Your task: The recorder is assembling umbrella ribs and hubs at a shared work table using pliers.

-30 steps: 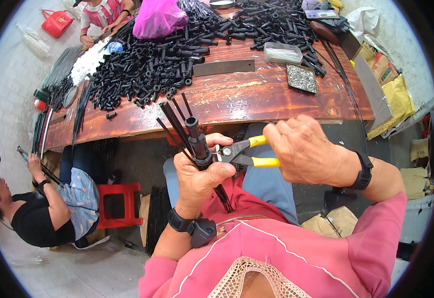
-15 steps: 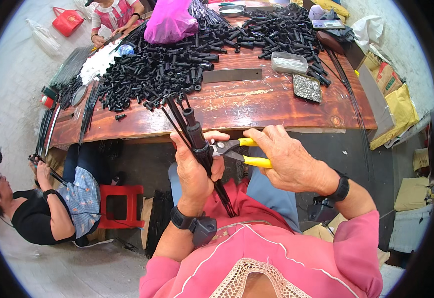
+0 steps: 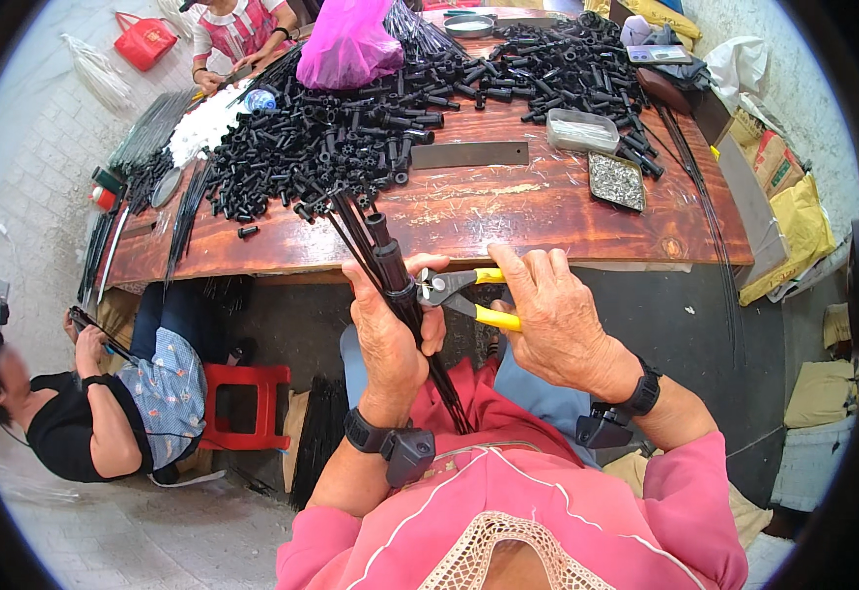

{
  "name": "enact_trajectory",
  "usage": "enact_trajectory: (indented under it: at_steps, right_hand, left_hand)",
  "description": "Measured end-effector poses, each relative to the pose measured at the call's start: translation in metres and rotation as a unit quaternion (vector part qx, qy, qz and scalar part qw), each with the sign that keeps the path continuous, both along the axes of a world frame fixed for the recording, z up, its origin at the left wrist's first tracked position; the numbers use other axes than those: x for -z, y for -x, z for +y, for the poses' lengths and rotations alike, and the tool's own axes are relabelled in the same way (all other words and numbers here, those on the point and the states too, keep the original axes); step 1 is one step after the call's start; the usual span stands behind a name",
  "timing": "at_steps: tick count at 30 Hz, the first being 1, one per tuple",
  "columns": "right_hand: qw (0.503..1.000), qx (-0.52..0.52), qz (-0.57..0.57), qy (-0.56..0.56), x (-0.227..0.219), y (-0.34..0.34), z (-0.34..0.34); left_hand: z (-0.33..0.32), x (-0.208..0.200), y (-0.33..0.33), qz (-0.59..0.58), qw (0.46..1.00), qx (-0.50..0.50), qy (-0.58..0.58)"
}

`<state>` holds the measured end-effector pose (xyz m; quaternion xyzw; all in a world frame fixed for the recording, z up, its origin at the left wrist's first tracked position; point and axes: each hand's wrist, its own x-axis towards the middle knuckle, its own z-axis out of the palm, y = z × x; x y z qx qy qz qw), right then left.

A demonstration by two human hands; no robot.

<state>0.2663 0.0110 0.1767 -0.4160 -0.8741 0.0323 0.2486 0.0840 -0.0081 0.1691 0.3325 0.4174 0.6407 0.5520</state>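
Note:
My left hand (image 3: 393, 339) is wrapped round a bundle of thin black rods (image 3: 439, 385) with black tubular fittings (image 3: 387, 258) at the upper end. The bundle leans, its lower end reaching toward my lap. In my right hand (image 3: 562, 324) is a pair of pliers (image 3: 454, 288) with yellow handles, gripped with the fingers round them. The jaws meet the side of the fittings by my left thumb and fingers. What the jaws bite on is too small to make out.
A reddish wooden table (image 3: 449, 221) carries a large heap of black fittings (image 3: 302, 147), a pink plastic bag (image 3: 349, 49), a flat metal bar (image 3: 471, 154), a clear box (image 3: 583, 129) and a tray of small metal pieces (image 3: 616, 181). Two other people work nearby; a red stool (image 3: 245, 406) stands at left.
The view has shifted slightly. My right hand has moved a little left and its fingers have straightened somewhat on the handles. The pliers stay at the fittings; my left hand keeps its hold.

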Motion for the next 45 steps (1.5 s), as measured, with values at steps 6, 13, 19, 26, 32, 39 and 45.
enact_trajectory:
  at_steps: [6, 13, 19, 26, 32, 39, 45]
  right_hand:
    - [1.0, 0.002, 0.005, -0.015, 0.002, 0.001, 0.002]
    - [0.997, 0.019, 0.038, -0.065, 0.023, 0.007, 0.018]
    - [0.995, 0.045, 0.072, -0.053, 0.029, -0.003, 0.027]
    - [0.986, 0.091, 0.114, -0.081, -0.002, -0.078, 0.071]
    - [0.958, 0.244, 0.133, 0.076, 0.013, -0.16, 0.141]
    - [0.967, 0.245, 0.054, 0.052, 0.035, -0.152, 0.177]
    - [0.965, 0.26, -0.013, 0.04, 0.043, -0.145, 0.186]
  left_hand:
    - [0.001, 0.0, -0.001, -0.008, 1.0, -0.02, 0.005]
    - [0.003, -0.001, -0.002, 0.039, 0.998, -0.04, 0.007]
    - [0.016, -0.001, -0.008, 0.026, 0.999, -0.043, -0.002]
    - [0.02, 0.003, -0.004, 0.005, 0.999, -0.041, 0.002]
    - [0.022, 0.009, 0.001, -0.024, 0.999, 0.001, -0.032]
    - [0.027, 0.011, -0.005, 0.0, 0.999, -0.034, -0.035]
    - [0.031, 0.012, -0.006, -0.013, 0.999, -0.028, -0.032]
